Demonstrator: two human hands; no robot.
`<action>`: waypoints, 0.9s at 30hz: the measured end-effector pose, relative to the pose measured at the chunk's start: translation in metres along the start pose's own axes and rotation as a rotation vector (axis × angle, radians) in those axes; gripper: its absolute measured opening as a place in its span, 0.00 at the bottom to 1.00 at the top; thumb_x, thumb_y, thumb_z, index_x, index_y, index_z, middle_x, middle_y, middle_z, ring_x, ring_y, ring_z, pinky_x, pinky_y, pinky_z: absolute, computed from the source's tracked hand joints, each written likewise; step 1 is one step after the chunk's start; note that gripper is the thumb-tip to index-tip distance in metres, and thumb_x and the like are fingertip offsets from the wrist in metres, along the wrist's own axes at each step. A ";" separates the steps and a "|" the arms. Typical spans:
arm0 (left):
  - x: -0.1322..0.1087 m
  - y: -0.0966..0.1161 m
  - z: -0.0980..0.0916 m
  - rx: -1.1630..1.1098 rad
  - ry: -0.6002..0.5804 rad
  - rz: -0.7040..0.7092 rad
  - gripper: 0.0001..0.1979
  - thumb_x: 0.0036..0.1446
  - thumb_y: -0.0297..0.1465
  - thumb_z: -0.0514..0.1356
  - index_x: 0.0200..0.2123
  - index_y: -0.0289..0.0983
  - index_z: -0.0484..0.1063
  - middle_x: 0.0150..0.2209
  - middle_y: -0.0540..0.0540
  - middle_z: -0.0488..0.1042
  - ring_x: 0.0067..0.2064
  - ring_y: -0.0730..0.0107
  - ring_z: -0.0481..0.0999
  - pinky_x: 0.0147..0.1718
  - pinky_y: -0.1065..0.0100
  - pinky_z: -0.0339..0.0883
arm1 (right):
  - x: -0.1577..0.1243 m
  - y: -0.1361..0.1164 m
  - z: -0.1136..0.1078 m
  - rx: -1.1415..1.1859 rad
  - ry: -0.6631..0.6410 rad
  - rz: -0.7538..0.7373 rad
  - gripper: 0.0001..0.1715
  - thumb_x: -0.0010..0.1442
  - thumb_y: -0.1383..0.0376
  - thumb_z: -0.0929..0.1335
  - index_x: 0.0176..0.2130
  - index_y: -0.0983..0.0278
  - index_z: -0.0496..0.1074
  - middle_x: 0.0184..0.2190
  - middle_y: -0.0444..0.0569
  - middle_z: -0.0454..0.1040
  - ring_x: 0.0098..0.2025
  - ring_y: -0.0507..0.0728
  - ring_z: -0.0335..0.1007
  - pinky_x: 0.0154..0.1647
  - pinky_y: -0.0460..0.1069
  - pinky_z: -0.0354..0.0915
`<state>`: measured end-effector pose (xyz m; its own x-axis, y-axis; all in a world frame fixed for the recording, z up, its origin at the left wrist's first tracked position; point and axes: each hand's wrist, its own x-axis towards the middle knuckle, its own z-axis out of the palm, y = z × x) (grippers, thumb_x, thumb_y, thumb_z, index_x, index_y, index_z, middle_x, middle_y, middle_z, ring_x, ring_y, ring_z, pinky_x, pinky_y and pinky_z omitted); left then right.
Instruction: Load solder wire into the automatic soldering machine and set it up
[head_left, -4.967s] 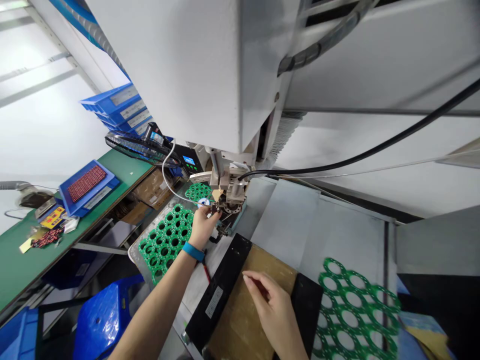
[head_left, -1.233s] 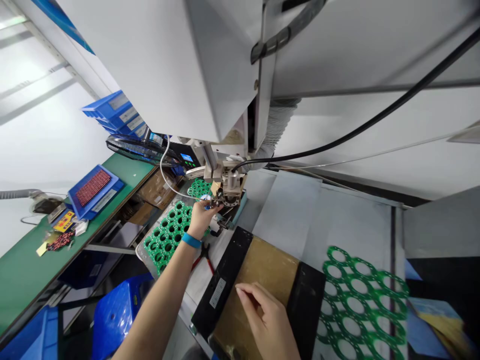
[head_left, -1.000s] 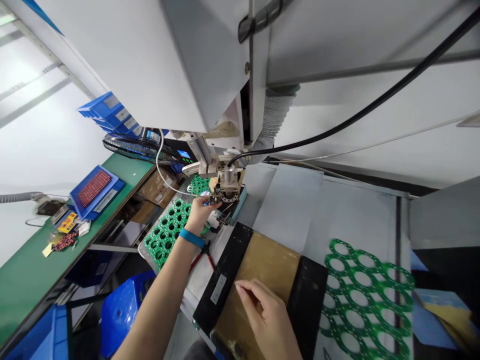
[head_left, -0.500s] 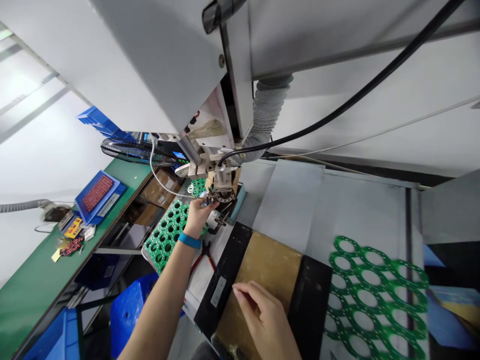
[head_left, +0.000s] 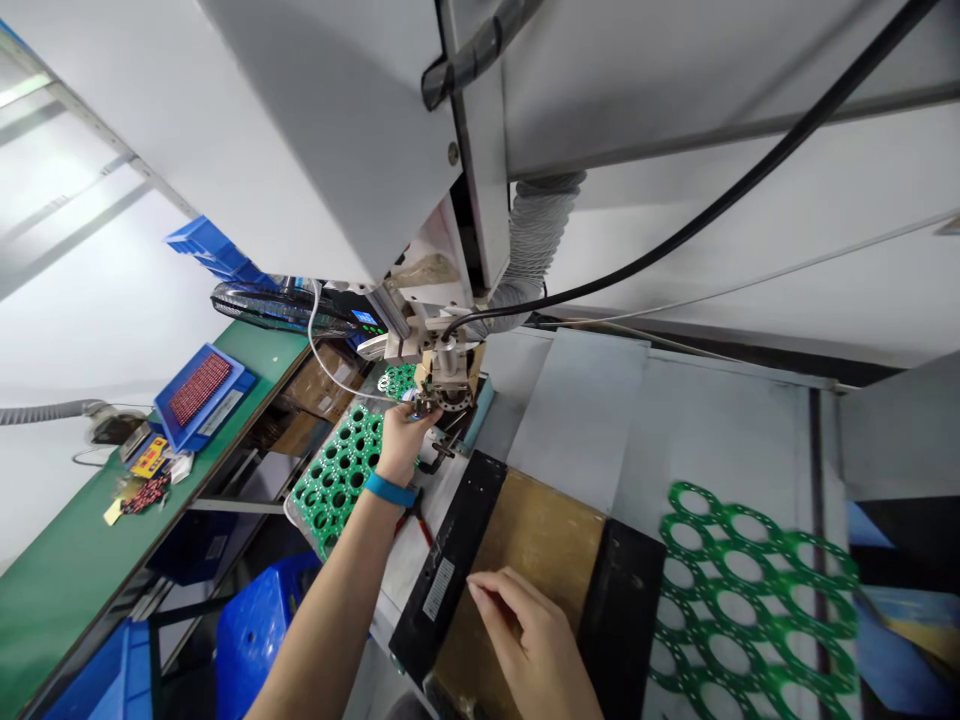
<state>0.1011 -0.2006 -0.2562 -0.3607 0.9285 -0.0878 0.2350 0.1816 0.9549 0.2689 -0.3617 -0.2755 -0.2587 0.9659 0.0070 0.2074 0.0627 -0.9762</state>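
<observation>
My left hand (head_left: 401,437), with a blue wristband, reaches up to the small metal head (head_left: 444,385) under a big white machine. Its fingertips pinch something small at the tip; what it is cannot be made out. Beside that hand lies a green board panel full of round holes (head_left: 337,470) on a tray. My right hand (head_left: 529,640) rests flat, fingers together, on a brown board (head_left: 525,545) held between two black bars.
A second green ring-patterned panel (head_left: 750,600) lies at the right on the grey table. Red-handled cutters (head_left: 412,520) lie below my left wrist. At left stand a green bench with a blue tray (head_left: 199,392), a fan (head_left: 259,303) and a blue stool (head_left: 251,620).
The view has tilted and shifted a little. My left hand stays at the machine head, and my right hand stays on the brown board.
</observation>
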 end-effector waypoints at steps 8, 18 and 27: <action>0.006 0.007 -0.009 -0.023 -0.110 -0.055 0.14 0.28 0.37 0.71 0.16 0.34 0.73 0.20 0.49 0.74 0.26 0.71 0.71 0.32 0.69 0.64 | 0.001 0.002 0.000 -0.025 0.018 -0.018 0.15 0.63 0.60 0.59 0.33 0.61 0.71 0.26 0.45 0.72 0.28 0.51 0.70 0.29 0.43 0.66; 0.001 -0.006 -0.002 0.038 0.010 0.076 0.11 0.39 0.35 0.66 0.24 0.32 0.75 0.23 0.49 0.75 0.28 0.70 0.71 0.30 0.71 0.61 | 0.001 0.004 0.001 -0.027 -0.002 0.018 0.15 0.63 0.60 0.59 0.32 0.61 0.70 0.27 0.46 0.71 0.28 0.52 0.69 0.31 0.44 0.65; -0.004 -0.005 0.006 0.064 0.068 0.063 0.09 0.43 0.32 0.62 0.26 0.31 0.74 0.25 0.48 0.75 0.27 0.73 0.69 0.29 0.72 0.60 | -0.002 0.000 0.001 0.003 -0.047 0.039 0.14 0.64 0.60 0.59 0.33 0.61 0.70 0.28 0.45 0.70 0.30 0.51 0.68 0.31 0.44 0.62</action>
<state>0.1067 -0.2037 -0.2624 -0.4035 0.9149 -0.0070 0.3155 0.1463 0.9376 0.2682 -0.3641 -0.2762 -0.2947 0.9547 -0.0414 0.2152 0.0241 -0.9763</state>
